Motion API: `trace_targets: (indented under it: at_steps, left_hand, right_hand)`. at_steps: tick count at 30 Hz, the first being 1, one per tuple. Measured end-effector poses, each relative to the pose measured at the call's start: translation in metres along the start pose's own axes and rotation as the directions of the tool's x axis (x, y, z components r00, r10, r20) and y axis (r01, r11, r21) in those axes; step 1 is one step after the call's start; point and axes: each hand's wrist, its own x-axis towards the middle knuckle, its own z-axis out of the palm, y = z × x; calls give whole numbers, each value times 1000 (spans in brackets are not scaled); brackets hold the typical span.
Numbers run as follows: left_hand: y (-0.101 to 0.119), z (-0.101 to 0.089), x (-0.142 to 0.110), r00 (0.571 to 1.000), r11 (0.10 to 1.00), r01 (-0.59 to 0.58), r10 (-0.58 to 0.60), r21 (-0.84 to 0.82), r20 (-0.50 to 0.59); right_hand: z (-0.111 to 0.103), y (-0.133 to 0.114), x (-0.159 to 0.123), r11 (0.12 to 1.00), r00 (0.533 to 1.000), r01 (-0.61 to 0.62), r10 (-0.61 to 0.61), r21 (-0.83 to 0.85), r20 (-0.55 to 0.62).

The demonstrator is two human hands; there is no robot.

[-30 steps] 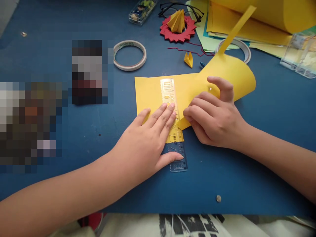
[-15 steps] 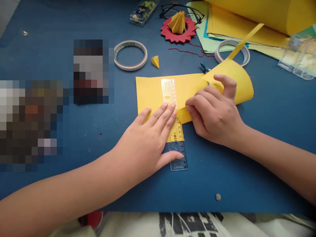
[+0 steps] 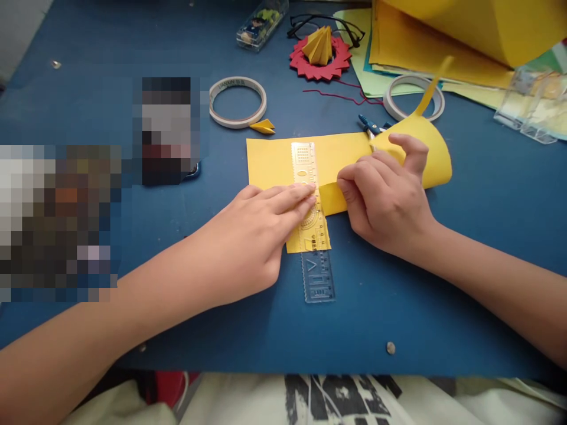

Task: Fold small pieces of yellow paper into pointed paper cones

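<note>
A sheet of yellow paper [image 3: 270, 159] lies on the blue table, its right part curling up with a narrow strip rising from it. Across the paper stands a clear plastic ruler [image 3: 317, 277], its lower end reaching past the paper's near edge. My left hand [image 3: 261, 230] lies flat on the ruler and paper, fingers stretched out. Just right of the ruler, my right hand [image 3: 385, 200] pinches a lifted edge of the yellow paper between thumb and index finger. Blue-handled scissors or a compass [image 3: 368, 125] are partly covered by the paper; I cannot tell which.
Two tape rolls [image 3: 238, 123] [image 3: 436, 112] lie beyond the paper, with a small folded yellow piece [image 3: 264, 126] by the left one. Farther back are a red folded-paper ring [image 3: 305, 62], eyeglasses [image 3: 354, 36], coloured paper sheets [image 3: 416, 44] and a clear plastic holder [image 3: 509, 100].
My left hand has shifted and turned, its thumb coming off the ruler's lower end. My right hand keeps its pinch on the paper. The small folded piece now lies closer to the left tape roll.
</note>
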Motion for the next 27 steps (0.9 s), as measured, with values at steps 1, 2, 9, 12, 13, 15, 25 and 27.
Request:
trace_targets:
  at_steps: [1, 2, 9, 12, 13, 15, 25, 27]
  left_hand:
    - [-1, 0, 0, 1000, 1000, 1, -1, -5, 6]
    - [-1, 0, -1, 1000, 1000, 3, -3, -8, 13]
    - [-1, 0, 1, 999, 1000, 22, -21, -13, 46]
    - [-1, 0, 1, 999, 1000, 16, -16, -2, 49]
    - [-1, 0, 1, 999, 1000, 6, -6, 8, 45]
    - [-3, -2, -1, 1000, 999, -15, 15, 37, 23]
    - [-25, -14, -11, 998, 999, -46, 47, 12, -43]
    - [-28, -14, -11, 997, 998, -64, 64, -14, -32]
  right_hand:
    - [0, 0, 0, 1000, 1000, -6, 6, 2, -2]
    - [0, 0, 0, 1000, 1000, -12, 12, 4, -2]
    - [1, -1, 0, 1000, 999, -10, 9, -23, -41]
    - [1, -1, 1, 1000, 999, -6, 5, -26, -54]
    - [0, -1, 1, 1000, 998, -5, 4, -19, -61]
    - [-4, 1, -1, 1000, 996, 16, -15, 10, -85]
    - [-45, -9, -19, 864, 864, 503, -503, -2, 10]
    - [-48, -22, -20, 863, 863, 505, -504, -15, 30]
